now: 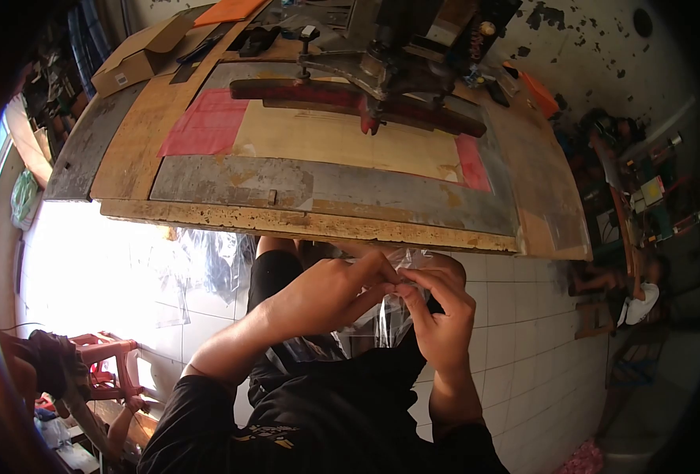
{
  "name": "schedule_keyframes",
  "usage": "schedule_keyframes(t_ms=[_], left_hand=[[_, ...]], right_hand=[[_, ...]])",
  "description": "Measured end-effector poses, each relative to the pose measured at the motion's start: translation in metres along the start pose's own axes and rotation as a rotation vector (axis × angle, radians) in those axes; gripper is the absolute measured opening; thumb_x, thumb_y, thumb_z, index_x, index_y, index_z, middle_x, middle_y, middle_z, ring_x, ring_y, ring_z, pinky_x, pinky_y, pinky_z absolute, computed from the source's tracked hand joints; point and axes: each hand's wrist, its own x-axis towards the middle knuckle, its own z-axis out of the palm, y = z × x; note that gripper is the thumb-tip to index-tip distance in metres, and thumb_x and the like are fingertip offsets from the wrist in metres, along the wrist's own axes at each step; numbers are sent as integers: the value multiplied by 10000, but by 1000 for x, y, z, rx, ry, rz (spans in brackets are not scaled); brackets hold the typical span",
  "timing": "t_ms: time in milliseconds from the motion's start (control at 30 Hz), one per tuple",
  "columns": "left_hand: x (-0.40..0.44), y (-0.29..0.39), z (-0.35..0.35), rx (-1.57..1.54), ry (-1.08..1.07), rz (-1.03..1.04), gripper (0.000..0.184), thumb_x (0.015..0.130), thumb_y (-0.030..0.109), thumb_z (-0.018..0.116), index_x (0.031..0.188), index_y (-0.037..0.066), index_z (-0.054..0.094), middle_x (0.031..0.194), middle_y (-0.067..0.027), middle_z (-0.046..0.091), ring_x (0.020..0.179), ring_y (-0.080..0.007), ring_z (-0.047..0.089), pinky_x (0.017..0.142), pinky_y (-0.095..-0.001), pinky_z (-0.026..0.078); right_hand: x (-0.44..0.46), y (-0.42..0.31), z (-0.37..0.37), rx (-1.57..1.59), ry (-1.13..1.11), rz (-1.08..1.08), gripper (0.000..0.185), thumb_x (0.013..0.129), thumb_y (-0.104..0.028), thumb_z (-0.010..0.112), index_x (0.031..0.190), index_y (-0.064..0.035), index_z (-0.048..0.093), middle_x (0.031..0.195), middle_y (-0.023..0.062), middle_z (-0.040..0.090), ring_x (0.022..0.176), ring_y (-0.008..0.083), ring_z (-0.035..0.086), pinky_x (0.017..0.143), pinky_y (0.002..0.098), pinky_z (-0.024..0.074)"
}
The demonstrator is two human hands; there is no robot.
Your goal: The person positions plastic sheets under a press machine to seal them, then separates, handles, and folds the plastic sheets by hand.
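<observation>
Both of my hands meet above my lap, just in front of the table's near edge. My left hand (330,292) comes from the left with thumb and fingers pinched together. My right hand (444,320) faces it, its thumb and index finger pinched beside the left fingertips. A thin clear plastic sheet or bag (393,320) hangs from the fingertips of both hands, over my lap. The exact edge held between the fingers is too small to make out.
Ahead stands a worn table (326,221) with a metal press (358,103) over a yellow and pink sheet (318,138). An open cardboard box (140,59) lies at its back left. A red stool (109,363) and people are at both sides.
</observation>
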Motion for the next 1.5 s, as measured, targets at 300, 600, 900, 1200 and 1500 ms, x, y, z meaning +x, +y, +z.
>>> schedule_keyframes(t_ms=[300,600,900,1200,1500], left_hand=[[-11,20,15,-89,250,-215,472,986,176,739,1377,43,509,923,-140,796,767,-314,781,648,-393,615],[-36,6,12,7,234,-313,346,963,239,776,1254,73,687,895,-101,801,765,-263,786,669,-350,615],[-50,-4,3,18,164,-486,299,911,277,835,1102,56,770,844,-97,790,766,-228,777,722,-331,599],[-71,-20,-6,136,221,-644,236,839,232,879,1000,74,807,920,-101,796,853,-231,770,809,-348,579],[-74,-14,-52,265,501,-296,248,823,198,903,951,59,742,959,-67,701,938,-228,689,901,-370,527]], right_hand=[[4,2,-6,98,-22,45,117,918,-53,790,1027,-21,761,937,83,751,858,226,670,790,336,503],[10,6,-33,86,37,129,119,916,-75,801,1012,-17,760,922,68,720,899,206,644,834,318,497],[18,8,-59,70,34,152,91,940,-73,771,1004,-14,743,940,66,713,914,194,636,860,306,492],[14,23,-80,227,138,235,73,980,-64,709,1015,-3,687,983,32,675,961,121,598,904,270,459],[18,64,-67,437,219,257,112,1067,-112,623,1102,-7,609,1002,47,634,969,126,597,959,297,477]])
